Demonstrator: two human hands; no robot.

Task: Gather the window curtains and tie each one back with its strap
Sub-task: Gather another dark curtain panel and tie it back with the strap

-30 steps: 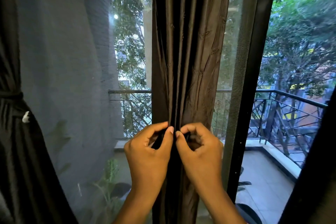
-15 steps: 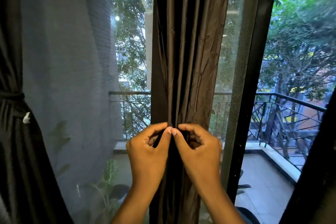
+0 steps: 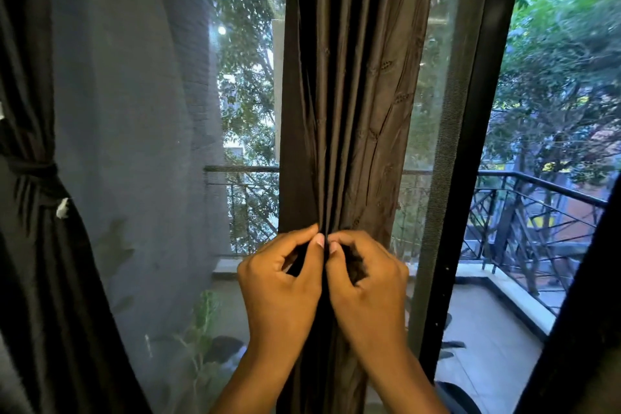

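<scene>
Curtain: the brown curtain (image 3: 349, 104) hangs bunched at mid-window, so a strap can circle it.
Hands: your left hand (image 3: 280, 289) and right hand (image 3: 368, 289) pinch dark fabric, thumbs meeting, holding the gather.
Left curtain (image 3: 37, 245): already tied.

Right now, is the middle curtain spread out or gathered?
Gathered: the middle curtain hangs in tight folds, pinched by both hands, left hand and right hand.

Dark brown curtain (image 3: 349, 104) hangs centre, gathered into narrow vertical folds, crinkled. Black curtain (image 3: 43, 279) at left edge already cinched by dark strap (image 3: 32, 169), flaring below.
</scene>
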